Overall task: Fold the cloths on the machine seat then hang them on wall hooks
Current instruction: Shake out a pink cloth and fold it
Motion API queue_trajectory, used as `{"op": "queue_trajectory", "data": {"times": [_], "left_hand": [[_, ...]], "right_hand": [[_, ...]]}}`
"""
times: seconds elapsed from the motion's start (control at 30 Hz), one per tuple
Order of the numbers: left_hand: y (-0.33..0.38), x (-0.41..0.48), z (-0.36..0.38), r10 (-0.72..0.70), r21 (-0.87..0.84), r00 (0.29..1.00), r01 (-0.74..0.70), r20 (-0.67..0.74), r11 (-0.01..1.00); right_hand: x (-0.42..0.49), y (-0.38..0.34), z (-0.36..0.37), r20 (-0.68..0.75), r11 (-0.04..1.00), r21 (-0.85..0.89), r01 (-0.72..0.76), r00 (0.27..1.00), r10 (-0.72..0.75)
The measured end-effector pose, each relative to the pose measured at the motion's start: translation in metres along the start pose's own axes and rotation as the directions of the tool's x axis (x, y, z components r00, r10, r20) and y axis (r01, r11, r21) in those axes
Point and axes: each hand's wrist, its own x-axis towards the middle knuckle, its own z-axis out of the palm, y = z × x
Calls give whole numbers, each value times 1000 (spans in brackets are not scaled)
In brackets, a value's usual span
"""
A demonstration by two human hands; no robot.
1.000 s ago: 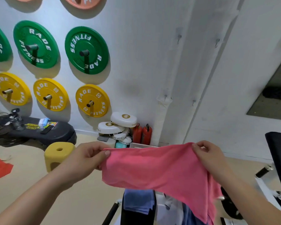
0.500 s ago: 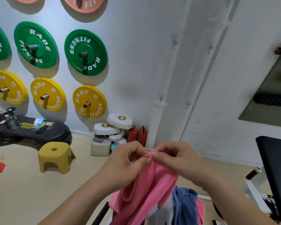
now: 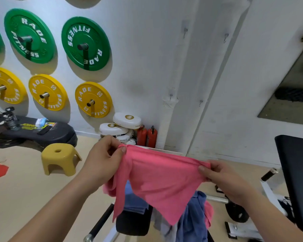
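While stretched between both hands, pink cloth (image 3: 157, 179): held in the air above the seat (image 3: 133, 222), lower corners hanging down.
Left grip (image 3: 103, 159): thumb and fingers pinch the cloth's bunched upper left corner.
Right grip (image 3: 222, 179): fingers curled, pinching the upper right corner.
Blue cloths (image 3: 191, 215): heaped on the seat, under the pink one.
Hooks (image 3: 185, 31): on the white wall, high above the hands.

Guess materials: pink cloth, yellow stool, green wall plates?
The pink cloth: soft matte fabric, woven or knit; it sags and creases where pinched. The small yellow stool: likely moulded plastic, smooth, one piece. The round green wall plates: probably rubber-coated, matte, white lettering.
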Motion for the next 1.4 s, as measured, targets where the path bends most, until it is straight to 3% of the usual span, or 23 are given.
{"op": "queue_trajectory", "data": {"times": [0.13,0.27,0.4,0.57,0.63,0.77,0.9,1.17,1.3,1.4], "left_hand": [[-10,-14,20,-60,-13,998,60,0,998],[-8,-31,30,-17,-5,987,16,-158,1000],[-3,-60,48,-39,27,999,40,-14,999],[4,-92,95,-294,-230,940,328,173,916],[3,-105,108,-319,-265,920,374,230,889],[-9,-114,108,-377,-305,901,429,214,850],[-8,-119,106,-329,-272,918,382,223,883],[-2,-128,101,-258,-266,957,286,134,921],[-6,-132,103,-271,-254,951,302,150,919],[-8,-131,99,-233,-246,954,275,189,929]], "right_hand": [[-13,-8,25,-123,960,278,-8,991,44],[-24,-14,59,-364,1000,20,15,931,-7],[-34,-7,81,-425,991,-131,23,902,-77],[-46,2,124,-430,997,-76,25,901,-55],[-50,5,138,-420,1000,-29,1,908,-13],[-60,11,139,-482,994,104,-29,873,75],[-65,12,146,-403,999,44,-30,914,45],[-72,13,153,-432,977,-215,8,896,-102],[-74,15,158,-269,955,-295,-28,962,-55],[-81,10,157,-146,971,-234,-39,989,5]]}}
